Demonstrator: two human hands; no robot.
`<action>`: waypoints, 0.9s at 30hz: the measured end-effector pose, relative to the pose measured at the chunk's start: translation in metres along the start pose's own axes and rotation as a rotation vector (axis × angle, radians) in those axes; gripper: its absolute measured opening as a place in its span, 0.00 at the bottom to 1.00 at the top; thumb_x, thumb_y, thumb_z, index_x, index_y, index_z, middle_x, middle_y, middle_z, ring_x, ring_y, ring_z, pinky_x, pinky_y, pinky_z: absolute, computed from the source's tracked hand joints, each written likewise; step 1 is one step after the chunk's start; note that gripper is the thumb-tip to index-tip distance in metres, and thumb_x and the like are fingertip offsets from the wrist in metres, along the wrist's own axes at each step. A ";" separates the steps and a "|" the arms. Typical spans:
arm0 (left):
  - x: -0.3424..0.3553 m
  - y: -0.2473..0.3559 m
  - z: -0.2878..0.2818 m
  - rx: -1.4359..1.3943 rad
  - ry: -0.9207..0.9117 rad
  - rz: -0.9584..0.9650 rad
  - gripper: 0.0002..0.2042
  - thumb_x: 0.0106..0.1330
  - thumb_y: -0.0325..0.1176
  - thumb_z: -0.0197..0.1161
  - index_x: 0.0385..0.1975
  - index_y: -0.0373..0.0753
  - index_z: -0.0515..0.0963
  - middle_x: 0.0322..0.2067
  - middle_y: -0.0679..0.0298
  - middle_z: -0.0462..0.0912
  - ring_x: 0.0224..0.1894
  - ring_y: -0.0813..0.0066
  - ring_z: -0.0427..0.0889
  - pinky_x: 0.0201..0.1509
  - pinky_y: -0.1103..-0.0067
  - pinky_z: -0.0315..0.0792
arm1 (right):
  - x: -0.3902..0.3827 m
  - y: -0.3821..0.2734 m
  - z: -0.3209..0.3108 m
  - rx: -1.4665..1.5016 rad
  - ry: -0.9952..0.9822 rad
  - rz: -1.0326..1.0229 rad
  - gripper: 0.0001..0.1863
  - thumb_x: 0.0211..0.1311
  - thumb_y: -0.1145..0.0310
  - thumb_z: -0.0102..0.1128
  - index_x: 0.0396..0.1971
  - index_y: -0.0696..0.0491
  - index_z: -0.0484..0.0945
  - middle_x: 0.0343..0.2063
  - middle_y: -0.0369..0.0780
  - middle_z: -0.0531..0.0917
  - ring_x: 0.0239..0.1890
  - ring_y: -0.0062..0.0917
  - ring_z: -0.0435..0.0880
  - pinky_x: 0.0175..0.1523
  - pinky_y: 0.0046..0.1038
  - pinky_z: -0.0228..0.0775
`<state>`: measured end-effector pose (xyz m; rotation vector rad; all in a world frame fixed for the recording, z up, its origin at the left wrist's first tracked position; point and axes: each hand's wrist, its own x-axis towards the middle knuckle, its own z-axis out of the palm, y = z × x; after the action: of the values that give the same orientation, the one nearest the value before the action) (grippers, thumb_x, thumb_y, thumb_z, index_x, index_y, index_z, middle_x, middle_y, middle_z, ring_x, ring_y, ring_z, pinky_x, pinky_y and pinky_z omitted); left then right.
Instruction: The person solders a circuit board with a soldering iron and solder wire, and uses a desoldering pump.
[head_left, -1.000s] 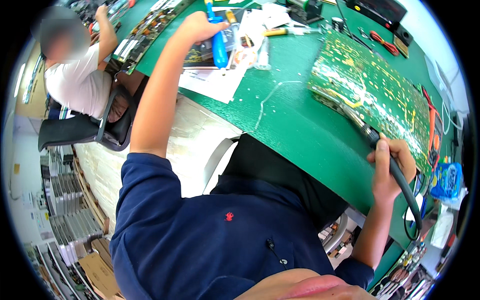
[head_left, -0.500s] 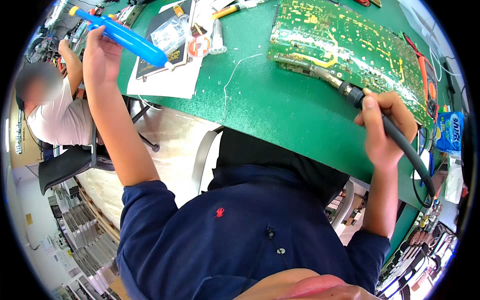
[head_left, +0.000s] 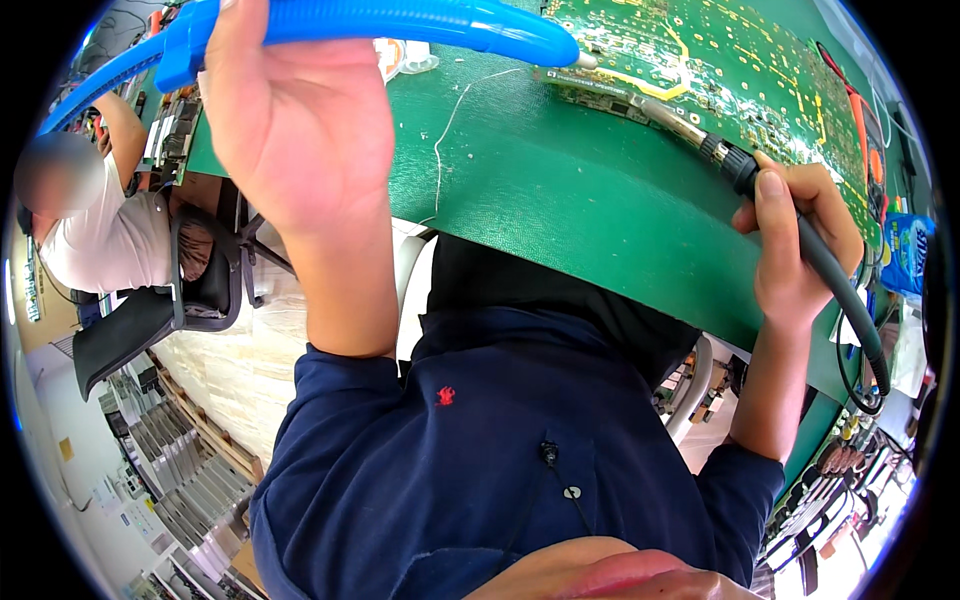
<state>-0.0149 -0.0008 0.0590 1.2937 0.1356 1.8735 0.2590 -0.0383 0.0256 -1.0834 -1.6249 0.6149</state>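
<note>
One white strand (head_left: 437, 150) (bent) ends near the board (head_left: 738, 90).

A green circuit board (head_left: 740, 70) lies on the green tabletop (head_left: 560, 190). To the board's left, the left hand (head_left: 305, 130) holds a blue tubular tool (head_left: 400, 25), its pale tip appearing at the board's left corner; contact there is unclear. The right hand (head_left: 800, 220) grips a soldering iron (head_left: 725, 158), metal end at the board's near edge. Left of the board lie a white thread (head_left: 438, 150) and, farther off, a seated co-worker's black chair (head_left: 130, 335)
</note>
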 end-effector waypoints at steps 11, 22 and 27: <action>-0.010 -0.025 0.027 0.100 0.035 0.010 0.13 0.73 0.34 0.42 0.51 0.35 0.64 0.31 0.64 0.70 0.36 0.74 0.71 0.47 0.73 0.69 | 0.001 0.000 0.000 0.005 0.003 0.002 0.03 0.55 0.80 0.57 0.25 0.64 0.77 0.15 0.37 0.78 0.16 0.13 0.76 0.22 0.12 0.64; -0.013 -0.031 0.037 0.143 0.099 0.015 0.13 0.72 0.32 0.44 0.52 0.34 0.62 0.30 0.64 0.69 0.34 0.75 0.71 0.45 0.74 0.70 | 0.001 -0.001 0.000 0.031 0.007 0.020 0.04 0.55 0.79 0.58 0.25 0.64 0.77 0.15 0.38 0.78 0.17 0.13 0.76 0.23 0.12 0.64; -0.007 -0.027 0.040 0.130 0.174 -0.033 0.15 0.68 0.29 0.48 0.52 0.34 0.59 0.27 0.64 0.68 0.31 0.74 0.71 0.41 0.74 0.71 | 0.001 -0.002 -0.001 -0.004 0.005 0.026 0.04 0.56 0.78 0.57 0.24 0.64 0.77 0.14 0.37 0.78 0.17 0.13 0.76 0.23 0.12 0.64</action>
<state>0.0340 -0.0025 0.0585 1.2052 0.3737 1.9743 0.2587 -0.0389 0.0278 -1.1100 -1.6103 0.6261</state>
